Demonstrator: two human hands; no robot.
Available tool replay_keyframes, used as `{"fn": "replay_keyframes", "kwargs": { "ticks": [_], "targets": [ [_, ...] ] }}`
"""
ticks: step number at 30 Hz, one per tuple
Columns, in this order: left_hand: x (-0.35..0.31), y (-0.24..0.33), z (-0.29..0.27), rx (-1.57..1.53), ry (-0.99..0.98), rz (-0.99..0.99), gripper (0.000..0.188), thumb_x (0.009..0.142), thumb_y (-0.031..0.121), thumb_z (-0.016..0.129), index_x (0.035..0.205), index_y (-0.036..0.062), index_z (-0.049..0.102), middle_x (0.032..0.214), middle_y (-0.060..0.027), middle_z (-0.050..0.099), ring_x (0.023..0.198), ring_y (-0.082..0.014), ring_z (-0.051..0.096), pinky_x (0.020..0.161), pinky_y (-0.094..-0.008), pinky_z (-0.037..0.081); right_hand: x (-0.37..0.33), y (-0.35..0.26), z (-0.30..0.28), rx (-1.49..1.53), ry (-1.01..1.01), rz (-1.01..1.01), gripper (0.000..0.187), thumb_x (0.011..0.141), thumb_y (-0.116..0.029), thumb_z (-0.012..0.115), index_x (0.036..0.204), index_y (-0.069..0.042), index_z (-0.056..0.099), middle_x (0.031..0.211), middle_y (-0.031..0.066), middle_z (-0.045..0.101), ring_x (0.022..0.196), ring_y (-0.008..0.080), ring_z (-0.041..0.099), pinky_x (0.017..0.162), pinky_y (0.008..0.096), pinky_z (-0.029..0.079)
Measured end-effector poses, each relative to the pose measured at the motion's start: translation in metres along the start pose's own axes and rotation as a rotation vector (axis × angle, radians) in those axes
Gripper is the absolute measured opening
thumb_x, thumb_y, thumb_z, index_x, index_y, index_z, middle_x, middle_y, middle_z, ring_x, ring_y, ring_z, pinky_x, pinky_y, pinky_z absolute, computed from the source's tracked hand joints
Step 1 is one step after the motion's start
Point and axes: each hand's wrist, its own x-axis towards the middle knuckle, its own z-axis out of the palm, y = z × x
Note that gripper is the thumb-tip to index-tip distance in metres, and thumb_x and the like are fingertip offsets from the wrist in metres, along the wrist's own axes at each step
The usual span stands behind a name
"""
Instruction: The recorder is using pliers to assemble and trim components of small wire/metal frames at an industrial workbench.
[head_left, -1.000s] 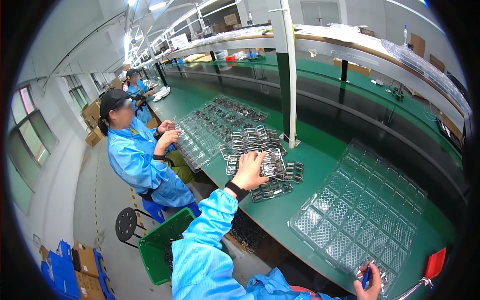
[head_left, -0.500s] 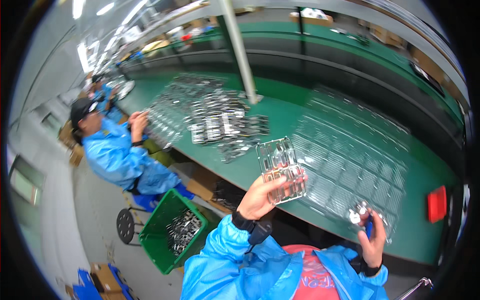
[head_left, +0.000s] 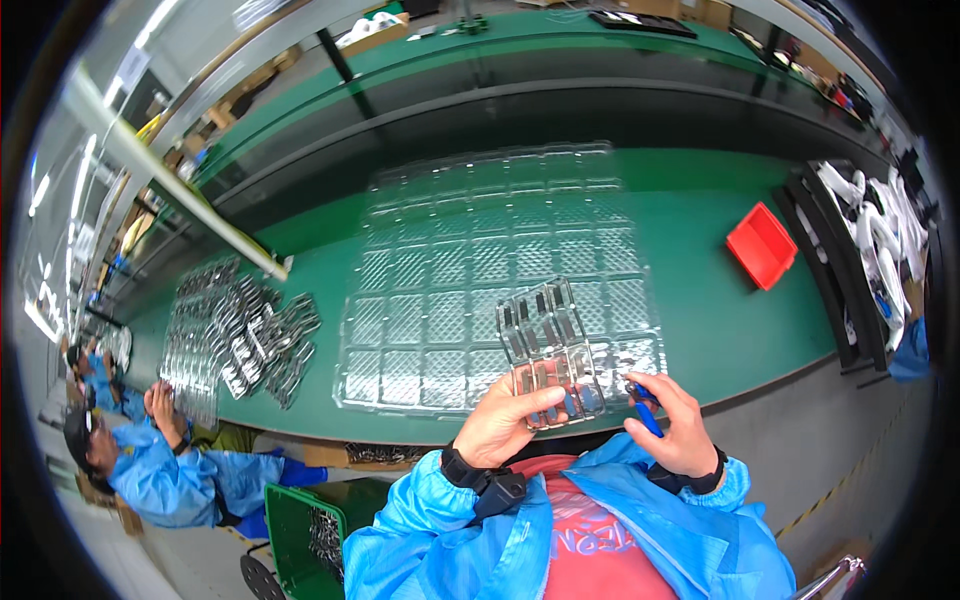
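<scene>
Metal frame: approx. oblong, silvery, w/ rows of dark & pale bars; best held firm nr its lower end, not squeezed, as thin rails could prob. be bent.
Blue tool: plier-like; best worked on one spot at a time, w/ its head kept square to the rail & L fingertips kept clear.
L grip: clamped on metal frame's lower part; thumb laid across near face.
R grip: blue tool clasped btwn thumb & fingers, head pointed up; whether its tips are together can't be told.
Frame vs grips: upper part held above & to R of L grip, tilted, lower end in it; R grip is placed just to its R, not touching it.
Clear tray: laid on green worktop, beyond both grips; partly hidden by frame.
Frame pile: heaped on worktop, well to L.
Red bin: set on worktop, to R of tray.
Green crate: placed below worktop edge, lower L; loose metal parts held inside.
</scene>
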Motion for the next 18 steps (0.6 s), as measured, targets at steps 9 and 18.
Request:
{"fn": "replay_keyframes", "kwargs": {
  "ticks": [9, 18],
  "targets": [
    [0.041, -0.01, 0.015, -0.062, 0.027, -0.15, 0.015, 0.09, 0.013, 0.062, 0.104, 0.0069, 0.058, 0.098, -0.0078, 0.065, 0.089, -0.0197, 0.063, 0.072, -0.0345, 0.052, 0.001, 0.027, -0.012, -0.007, -0.069, 0.017, 0.052, 0.074, -0.01, 0.071, 0.122, -0.004, 0.054, 0.09, 0.0106, 0.057, 0.073, 0.022, 0.058, 0.066, 0.0331, 0.049],
    [0.055, -0.017, 0.012, -0.096, -0.048, -0.225, 0.016, 0.088, 0.007, 0.063, 0.102, 0.0053, 0.056, 0.097, -0.0073, 0.063, 0.085, -0.0158, 0.061, 0.068, -0.0286, 0.049, 0.006, 0.035, -0.005, -0.026, -0.056, -0.026, 0.048, 0.071, -0.01, 0.073, 0.116, -0.001, 0.056, 0.092, 0.0118, 0.057, 0.078, 0.0259, 0.059, 0.068, 0.035, 0.049]
  ]
}}
